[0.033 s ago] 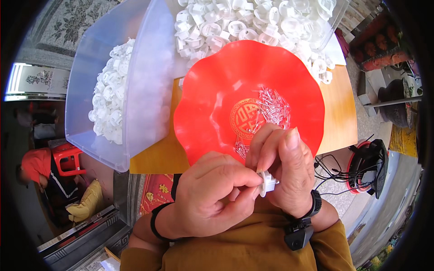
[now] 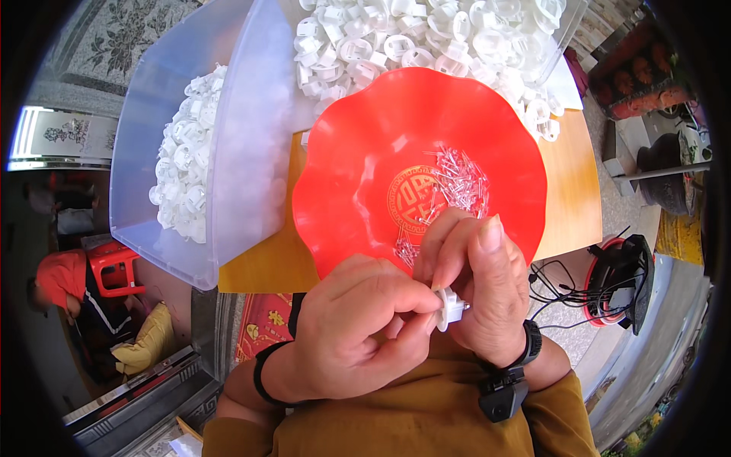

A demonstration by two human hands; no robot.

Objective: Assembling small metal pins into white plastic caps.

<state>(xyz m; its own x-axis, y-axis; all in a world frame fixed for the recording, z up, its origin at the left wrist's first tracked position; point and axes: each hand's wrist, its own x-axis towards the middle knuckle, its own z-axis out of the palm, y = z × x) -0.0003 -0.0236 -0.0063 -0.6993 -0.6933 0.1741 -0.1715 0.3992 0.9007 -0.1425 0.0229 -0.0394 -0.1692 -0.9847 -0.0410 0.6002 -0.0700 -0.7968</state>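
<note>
Close to my chest, my left hand (image 2: 358,327) and my right hand (image 2: 476,282) meet and both pinch one small white plastic part (image 2: 451,308). Whether a pin is also held between my right fingers is hidden. Just beyond my fingers sits a red wavy-rimmed dish (image 2: 358,152) holding a loose heap of small clear pins with thin metal legs (image 2: 457,183). The dish rests on an orange wooden tabletop (image 2: 571,183). I wear a black band on my left wrist and a black watch on the right.
A clear plastic bin (image 2: 251,137) at the left holds many white plastic parts (image 2: 183,167). Another heap of white parts (image 2: 411,38) lies behind the dish. A black-and-red device with cables (image 2: 624,282) sits on the floor at right. A person in red (image 2: 57,282) crouches by a red stool (image 2: 114,266).
</note>
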